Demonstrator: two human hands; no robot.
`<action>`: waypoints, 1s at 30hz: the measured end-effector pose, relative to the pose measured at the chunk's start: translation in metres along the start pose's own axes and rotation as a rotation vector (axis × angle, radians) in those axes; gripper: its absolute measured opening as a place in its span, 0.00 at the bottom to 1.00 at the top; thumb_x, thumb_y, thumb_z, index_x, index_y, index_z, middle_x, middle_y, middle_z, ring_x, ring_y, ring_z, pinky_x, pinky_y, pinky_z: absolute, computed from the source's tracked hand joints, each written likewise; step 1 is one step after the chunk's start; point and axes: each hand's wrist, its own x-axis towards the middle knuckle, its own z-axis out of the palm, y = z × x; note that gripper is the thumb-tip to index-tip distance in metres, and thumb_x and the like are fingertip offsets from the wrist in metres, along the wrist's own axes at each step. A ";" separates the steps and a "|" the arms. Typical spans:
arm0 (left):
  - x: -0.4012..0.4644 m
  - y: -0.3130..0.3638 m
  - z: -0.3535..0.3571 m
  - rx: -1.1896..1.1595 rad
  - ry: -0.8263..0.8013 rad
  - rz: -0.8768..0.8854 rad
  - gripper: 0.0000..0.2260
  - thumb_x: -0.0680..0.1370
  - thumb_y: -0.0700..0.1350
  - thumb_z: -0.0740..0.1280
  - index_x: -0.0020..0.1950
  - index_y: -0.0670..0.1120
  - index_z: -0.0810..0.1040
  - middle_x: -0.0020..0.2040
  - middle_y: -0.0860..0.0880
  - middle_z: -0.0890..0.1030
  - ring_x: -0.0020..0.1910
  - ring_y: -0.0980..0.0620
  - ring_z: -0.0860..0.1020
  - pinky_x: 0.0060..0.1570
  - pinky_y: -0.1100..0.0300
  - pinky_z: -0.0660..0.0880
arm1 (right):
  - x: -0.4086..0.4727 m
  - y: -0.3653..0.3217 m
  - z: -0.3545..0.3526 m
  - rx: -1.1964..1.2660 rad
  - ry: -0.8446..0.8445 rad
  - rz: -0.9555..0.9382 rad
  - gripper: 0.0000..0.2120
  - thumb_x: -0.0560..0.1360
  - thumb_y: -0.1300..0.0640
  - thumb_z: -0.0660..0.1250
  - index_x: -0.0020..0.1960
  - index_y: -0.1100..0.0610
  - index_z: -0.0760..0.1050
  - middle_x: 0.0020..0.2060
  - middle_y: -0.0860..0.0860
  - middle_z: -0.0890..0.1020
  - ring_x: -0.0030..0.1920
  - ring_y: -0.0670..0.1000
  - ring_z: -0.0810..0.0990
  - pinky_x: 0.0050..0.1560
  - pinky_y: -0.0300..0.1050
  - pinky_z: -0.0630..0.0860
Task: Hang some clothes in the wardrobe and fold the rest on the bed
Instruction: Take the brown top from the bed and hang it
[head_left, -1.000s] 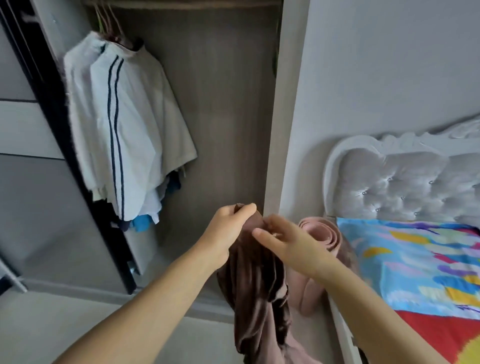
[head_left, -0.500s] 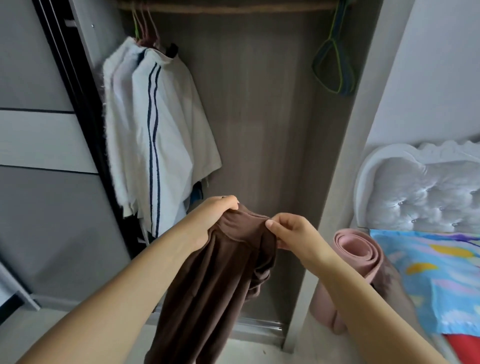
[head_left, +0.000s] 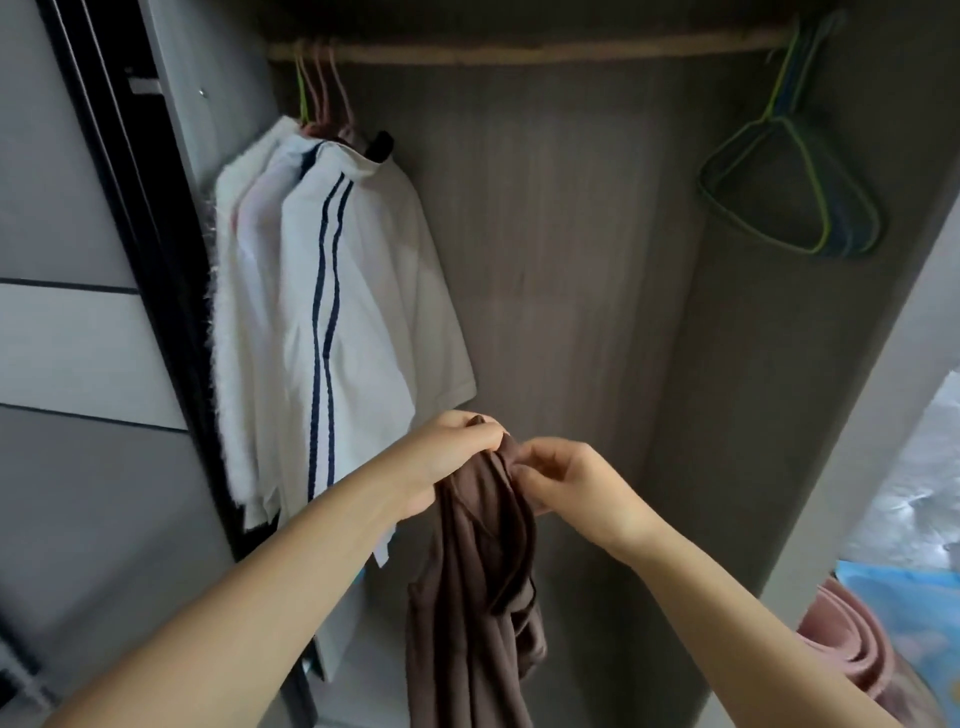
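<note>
Hidden/cut off: bottom of the brown garment (head_left: 467, 597) runs out of frame, so its type is unclear. Bed (head_left: 904, 519) shows only as a blurred pale sliver at the right edge, with a scrap of blue printed sheet (head_left: 883, 584) below it. Pink rolled mat (head_left: 852, 649) is half cropped in the lower right corner. Something blue peeks out under the hanging clothes, too small to identify.

Room: open wardrobe (head_left: 571, 260) with a grey wood-grain back panel and a wooden rail (head_left: 519, 52) across the top. Dark sliding-door frame (head_left: 130, 234) on the left, grey panels beyond it. At the left end of the rail, white clothes (head_left: 337, 312) hang on pink and green hangers; the front one has two navy stripes, the outer one looks fuzzy. At the right end, a bunch of bare green and blue hangers (head_left: 789, 197) hangs close to the side wall.

Hands: left hand (head_left: 447, 457) has its fingers curled over the garment's top edge, gripping bunched fabric. Right hand (head_left: 566, 483) pinches the same top edge just beside it, fingertips almost touching the left. Garment hangs straight down from both, in front of the wardrobe opening, between the white clothes and the bare hangers, well below the rail.
</note>
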 end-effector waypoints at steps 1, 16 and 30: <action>0.012 -0.002 -0.004 -0.021 -0.001 0.009 0.06 0.75 0.36 0.58 0.42 0.41 0.74 0.33 0.47 0.70 0.35 0.52 0.69 0.35 0.60 0.65 | 0.009 0.004 -0.001 -0.047 0.029 -0.004 0.06 0.79 0.60 0.63 0.48 0.57 0.79 0.36 0.48 0.82 0.36 0.44 0.79 0.44 0.41 0.79; 0.165 -0.016 -0.021 -0.278 -0.361 0.027 0.20 0.78 0.34 0.60 0.29 0.47 0.81 0.28 0.52 0.78 0.28 0.58 0.77 0.30 0.70 0.72 | 0.061 0.078 -0.007 -0.475 0.471 0.125 0.08 0.80 0.50 0.60 0.52 0.50 0.77 0.41 0.44 0.82 0.40 0.41 0.79 0.37 0.29 0.72; 0.229 -0.010 -0.052 0.522 -0.812 0.415 0.02 0.73 0.40 0.67 0.44 0.43 0.76 0.35 0.52 0.74 0.36 0.54 0.72 0.38 0.59 0.68 | 0.128 0.045 0.024 -0.204 1.117 0.370 0.12 0.82 0.55 0.56 0.46 0.61 0.73 0.38 0.55 0.78 0.40 0.51 0.74 0.42 0.49 0.72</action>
